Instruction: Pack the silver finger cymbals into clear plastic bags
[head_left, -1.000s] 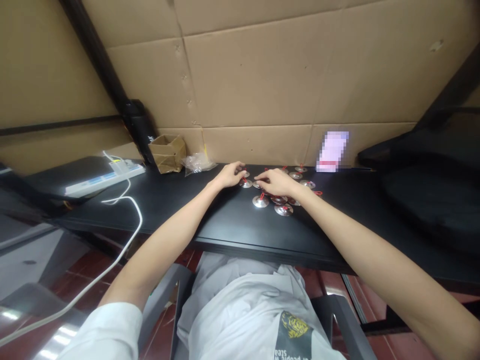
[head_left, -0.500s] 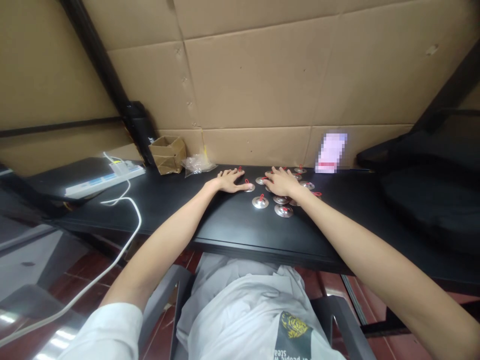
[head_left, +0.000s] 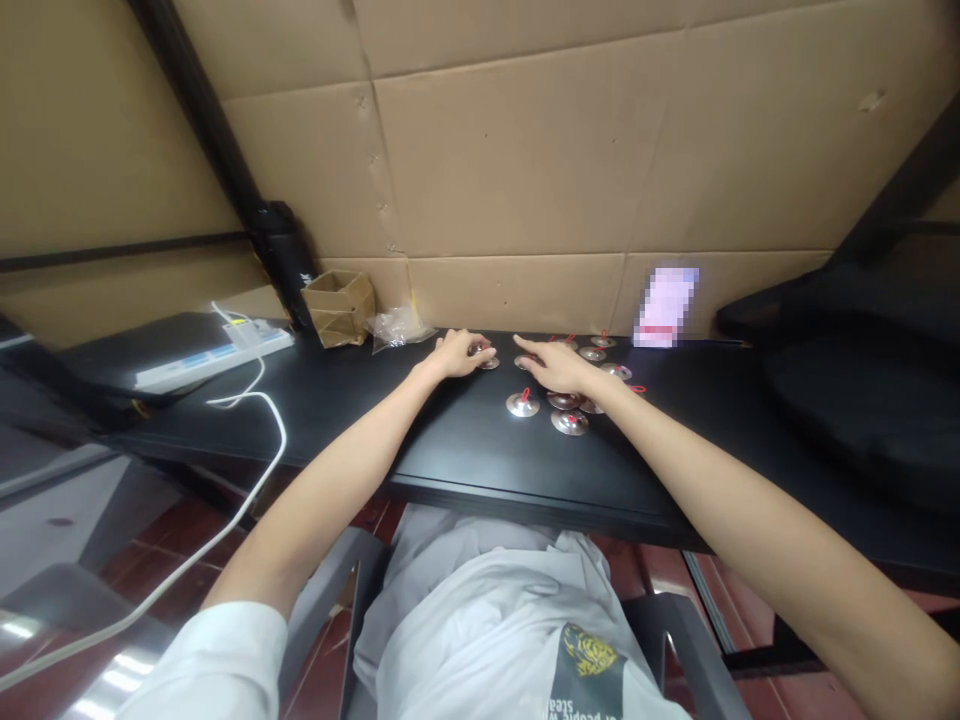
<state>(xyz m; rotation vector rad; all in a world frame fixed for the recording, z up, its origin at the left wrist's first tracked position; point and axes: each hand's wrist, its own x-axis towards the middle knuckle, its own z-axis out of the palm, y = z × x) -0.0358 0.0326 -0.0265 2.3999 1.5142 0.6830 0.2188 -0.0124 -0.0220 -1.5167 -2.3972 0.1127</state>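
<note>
You are bunching your left hand [head_left: 454, 353] from its earlier flat spread onto a red-corded finger cymbal [head_left: 489, 364] near the black tabletop's [head_left: 352, 425] far edge, any pinch unclear, while your right hand [head_left: 561, 367] is stretching open, gripping nothing, beside the other cymbals [head_left: 523, 405].

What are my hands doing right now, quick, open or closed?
Left hand: curled over a small metal finger cymbal; can't tell if gripping it.
Right hand: open, fingers extended, holding nothing.
</note>
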